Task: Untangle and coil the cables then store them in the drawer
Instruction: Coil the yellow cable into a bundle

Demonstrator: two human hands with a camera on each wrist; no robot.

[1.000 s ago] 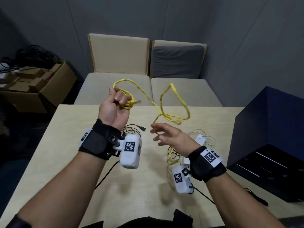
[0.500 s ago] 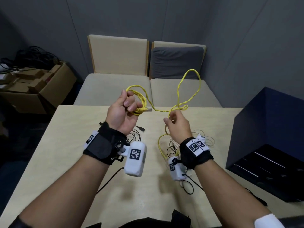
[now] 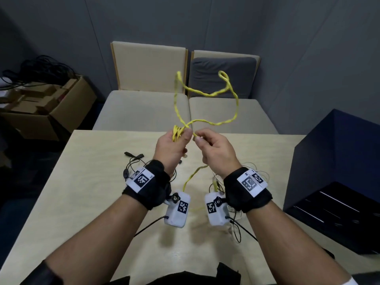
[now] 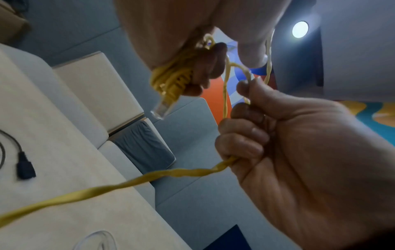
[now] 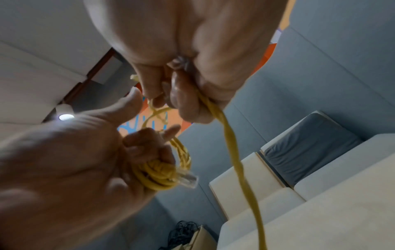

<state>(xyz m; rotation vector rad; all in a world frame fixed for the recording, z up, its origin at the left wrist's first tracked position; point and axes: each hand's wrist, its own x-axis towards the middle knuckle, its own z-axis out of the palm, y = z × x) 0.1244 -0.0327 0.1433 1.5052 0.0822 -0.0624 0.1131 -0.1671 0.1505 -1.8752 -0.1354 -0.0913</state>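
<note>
Over a pale wooden surface (image 3: 86,198), the left hand (image 3: 170,147) grips a half-wound bundle of yellow cable (image 3: 205,93), fingers curled round it; the right hand (image 3: 216,149) pinches the loose run. Coiling looks midway; black cables (image 3: 133,159) wait, nothing stored yet.

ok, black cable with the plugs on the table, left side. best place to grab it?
Probably the thin lead just behind the black cable's two plugs, pinched from above: it lies flat on the table, apart from the tangle under the wrists. Both hands are busy now, left hand and right hand gripping the yellow cable.
</note>
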